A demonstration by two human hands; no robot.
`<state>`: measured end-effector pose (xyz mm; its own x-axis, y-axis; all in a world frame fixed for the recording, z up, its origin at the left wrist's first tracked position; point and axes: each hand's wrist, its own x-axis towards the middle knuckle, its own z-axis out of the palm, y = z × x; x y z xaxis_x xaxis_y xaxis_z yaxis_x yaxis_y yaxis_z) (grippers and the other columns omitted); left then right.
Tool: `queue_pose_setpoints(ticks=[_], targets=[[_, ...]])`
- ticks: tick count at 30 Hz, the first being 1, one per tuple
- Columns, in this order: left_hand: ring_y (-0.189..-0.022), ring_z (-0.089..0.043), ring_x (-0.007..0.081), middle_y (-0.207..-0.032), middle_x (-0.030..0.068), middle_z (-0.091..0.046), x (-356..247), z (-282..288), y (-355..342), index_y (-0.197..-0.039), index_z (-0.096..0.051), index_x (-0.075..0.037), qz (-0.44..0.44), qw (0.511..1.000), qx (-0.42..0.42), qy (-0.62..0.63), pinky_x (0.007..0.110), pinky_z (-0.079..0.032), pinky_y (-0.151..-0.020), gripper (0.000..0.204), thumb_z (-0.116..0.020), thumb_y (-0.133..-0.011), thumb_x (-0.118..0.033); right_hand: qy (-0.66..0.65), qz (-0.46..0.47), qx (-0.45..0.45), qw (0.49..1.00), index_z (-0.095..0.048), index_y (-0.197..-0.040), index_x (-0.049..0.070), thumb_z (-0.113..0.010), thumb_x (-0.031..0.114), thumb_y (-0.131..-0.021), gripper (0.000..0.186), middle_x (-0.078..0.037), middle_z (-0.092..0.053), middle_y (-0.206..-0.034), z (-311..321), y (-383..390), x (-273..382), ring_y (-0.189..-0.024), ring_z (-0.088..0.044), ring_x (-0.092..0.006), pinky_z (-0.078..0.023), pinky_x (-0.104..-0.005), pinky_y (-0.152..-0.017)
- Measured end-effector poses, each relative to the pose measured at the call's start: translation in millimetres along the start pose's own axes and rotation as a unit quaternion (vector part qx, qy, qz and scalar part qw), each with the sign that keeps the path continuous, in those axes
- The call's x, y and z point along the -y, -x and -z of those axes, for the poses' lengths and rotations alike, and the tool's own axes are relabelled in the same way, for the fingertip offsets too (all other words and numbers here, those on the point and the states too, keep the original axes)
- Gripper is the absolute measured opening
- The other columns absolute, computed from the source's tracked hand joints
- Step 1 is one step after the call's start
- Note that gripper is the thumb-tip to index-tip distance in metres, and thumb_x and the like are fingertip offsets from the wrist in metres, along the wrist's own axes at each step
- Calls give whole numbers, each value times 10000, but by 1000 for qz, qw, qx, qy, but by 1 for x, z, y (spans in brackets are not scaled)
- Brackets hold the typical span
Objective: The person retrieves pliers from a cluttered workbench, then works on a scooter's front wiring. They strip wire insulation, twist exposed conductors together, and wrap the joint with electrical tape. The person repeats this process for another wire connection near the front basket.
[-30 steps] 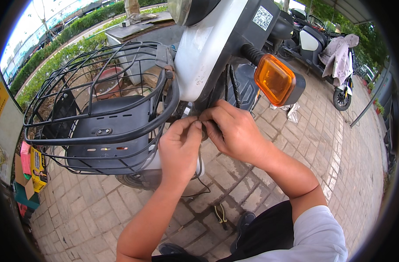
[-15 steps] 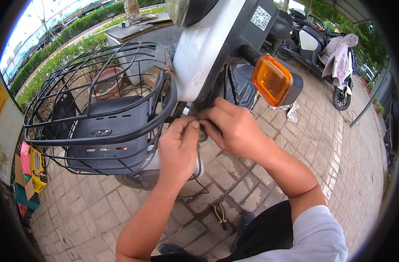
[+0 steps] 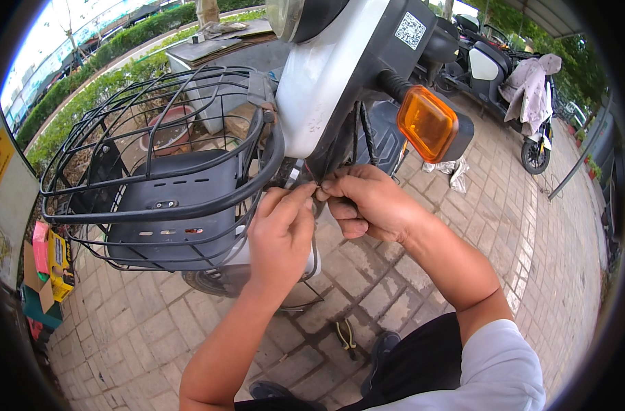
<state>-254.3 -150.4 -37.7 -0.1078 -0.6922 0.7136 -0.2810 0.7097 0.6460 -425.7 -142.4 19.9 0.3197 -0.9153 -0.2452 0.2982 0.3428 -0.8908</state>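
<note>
In front of me stands an electric scooter with a white front panel (image 3: 316,89), a black wire basket (image 3: 155,218) and an orange turn signal (image 3: 427,123). Just below that panel, beside the basket's rim, my left hand (image 3: 283,229) pinches with thumb and forefinger. Coming in from the right, my right hand (image 3: 374,204) is closed, its thumb and forefinger meeting the left fingertips. A tiny brassy bit shows where they meet; its kind is too small to tell. A thin dark cable (image 3: 316,264) hangs beneath the hands.
Pliers (image 3: 345,334) with yellowish handles lie on the brick paving near my shoes. Opened cartons (image 3: 52,267) stand at the left. A pale rag (image 3: 456,175) lies beyond the turn signal. Farther right, another scooter (image 3: 490,65) is parked with a cloth over it.
My right hand has turned and lowered a little, its other fingers now curled beneath the pinch. The basket and scooter front sit slightly farther right in the picture.
</note>
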Motion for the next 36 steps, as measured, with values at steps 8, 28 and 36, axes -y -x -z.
queue_pose_setpoints(ticks=[8,28,36], targets=[[-761,-531,94,-888,49,-616,-2,0,-1,-1082,-668,48,107,989,19,96,237,-447,-702,178,-610,-952,-59,637,572,-89,509,-658,-1059,-7,-730,32,-808,264,-108,-640,-853,22,-7,-10,-713,-659,-262,-529,-330,-596],[-715,-596,212,-838,99,-608,-2,1,3,-1071,-693,-15,114,991,12,70,322,-480,-672,199,-626,-886,-42,474,272,-149,824,-659,-828,-54,-612,208,-964,300,-203,-623,-664,-11,-2,-11,-616,-633,-367,-485,-392,-568],[-775,-610,197,-893,104,-631,1,-3,3,-1091,-683,-3,146,981,6,130,304,-485,-720,203,-636,-910,-83,542,551,-87,628,-663,-993,21,-740,33,-798,210,-106,-628,-822,12,-17,-20,-668,-641,-304,-521,-372,-598]])
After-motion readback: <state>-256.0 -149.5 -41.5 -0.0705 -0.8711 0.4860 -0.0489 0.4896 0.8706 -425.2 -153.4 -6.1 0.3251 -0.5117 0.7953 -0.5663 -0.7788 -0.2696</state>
